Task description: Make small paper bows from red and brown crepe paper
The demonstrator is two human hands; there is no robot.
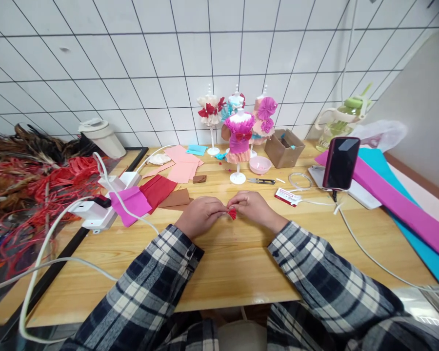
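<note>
— Two hands, contents?
— Left hand [200,213] and right hand [254,205], fingertips pinched shut on one small red pleated paper piece [232,213], held between them just above the wooden table [219,263].
— Nearby?
— Scissors [262,181], pink bowl [260,165], paper-dressed mannequin [239,139].

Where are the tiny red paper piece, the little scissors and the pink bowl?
Small red pleated paper piece [232,213], head view, its fanned middle.
Small black-handled metal scissors [261,181], head view, mid-blades.
Round pink plastic bowl [260,165], head view, front wall.
</note>
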